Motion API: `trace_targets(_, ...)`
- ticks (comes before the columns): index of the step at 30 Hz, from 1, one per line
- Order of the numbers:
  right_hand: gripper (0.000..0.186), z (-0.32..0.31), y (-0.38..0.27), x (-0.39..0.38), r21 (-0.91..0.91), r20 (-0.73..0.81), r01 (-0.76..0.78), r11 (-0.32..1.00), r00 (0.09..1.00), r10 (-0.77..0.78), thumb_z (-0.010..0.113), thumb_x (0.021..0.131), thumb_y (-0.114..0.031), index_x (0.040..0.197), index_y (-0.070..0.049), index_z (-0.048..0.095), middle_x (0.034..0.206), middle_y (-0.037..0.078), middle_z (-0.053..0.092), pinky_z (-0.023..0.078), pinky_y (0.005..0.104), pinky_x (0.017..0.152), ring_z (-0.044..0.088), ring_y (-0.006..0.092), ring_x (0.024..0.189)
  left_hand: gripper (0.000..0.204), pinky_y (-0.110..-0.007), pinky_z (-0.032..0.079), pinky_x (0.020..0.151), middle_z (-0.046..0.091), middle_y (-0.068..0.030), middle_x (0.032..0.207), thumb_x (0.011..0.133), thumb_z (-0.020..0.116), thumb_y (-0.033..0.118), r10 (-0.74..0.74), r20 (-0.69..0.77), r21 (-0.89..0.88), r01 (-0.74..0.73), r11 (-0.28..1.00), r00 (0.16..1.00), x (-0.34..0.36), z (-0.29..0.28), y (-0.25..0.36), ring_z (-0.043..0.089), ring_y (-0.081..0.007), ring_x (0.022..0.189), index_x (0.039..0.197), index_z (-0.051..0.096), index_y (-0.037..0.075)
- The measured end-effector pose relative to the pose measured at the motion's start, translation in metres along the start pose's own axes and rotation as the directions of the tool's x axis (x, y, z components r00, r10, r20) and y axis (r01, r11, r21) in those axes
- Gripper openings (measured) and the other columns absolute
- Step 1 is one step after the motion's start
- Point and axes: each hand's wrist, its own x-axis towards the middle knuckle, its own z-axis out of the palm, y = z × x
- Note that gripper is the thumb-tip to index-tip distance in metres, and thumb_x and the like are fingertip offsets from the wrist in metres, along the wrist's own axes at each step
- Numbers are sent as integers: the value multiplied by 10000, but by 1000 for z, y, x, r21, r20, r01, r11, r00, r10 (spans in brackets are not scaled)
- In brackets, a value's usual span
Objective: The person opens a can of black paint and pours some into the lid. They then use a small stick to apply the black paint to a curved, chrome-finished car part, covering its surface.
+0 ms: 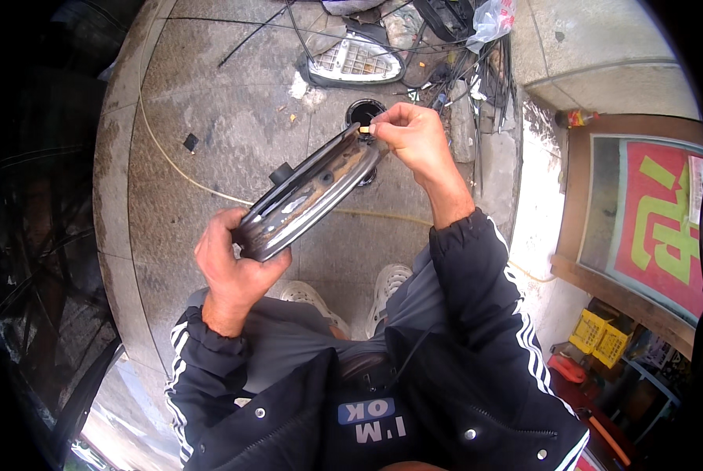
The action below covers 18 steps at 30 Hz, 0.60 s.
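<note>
A worn metal wheel rim [324, 184] is tilted in front of me, its right end raised. My left hand [237, 263] grips its lower left end, the thumb along the near edge. At the upper right end my right hand [410, 137] is closed in a pinch on a short yellow-orange stub [365, 129], too small to name surely. That stub sits right at the rim's edge. Rust and pale patches mark the channel of the rim. A dark hub [281, 173] sticks out from its far side. Part of the rim hides a round black container [362, 110] on the ground behind it.
A thin pale hose [167, 149] curves over the paved floor. Ahead lie a white-edged grille [359, 63], black cables [493, 78] and a clear plastic bag [490, 22]. A framed red board [658, 220] stands at right, with yellow bins [600, 334] below it.
</note>
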Motion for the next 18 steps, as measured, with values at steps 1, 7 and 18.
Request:
trace_targets(1,57,1,-4,1,-4,-11,-15,1000,1000,15,779,883,-14,916,2,735,816,20,728,466,219,629,615,53,712,529,-356,569,669,707,-147,909,597,871,151,0,-4,0,0,1000,1000,0,0,0,708,-283,726,1048,625,24)
trace_targets(7,98,18,-51,-52,96,122,280,955,949,-290,768,907,36,987,26,714,914,41,739,514,201,692,652,51,808,522,-366,579,708,711,-154,903,601,870,136,-13,7,-15,14,1000,1000,1,0,0,725,-298,762,1045,624,16)
trace_targets(18,74,9,-33,-32,140,47,255,957,963,-264,751,921,24,983,26,709,890,32,735,519,211,704,656,50,799,537,-330,567,639,713,-132,895,608,876,152,14,-22,-9,-15,1000,1000,0,-1,-4,707,-247,690,1062,623,18)
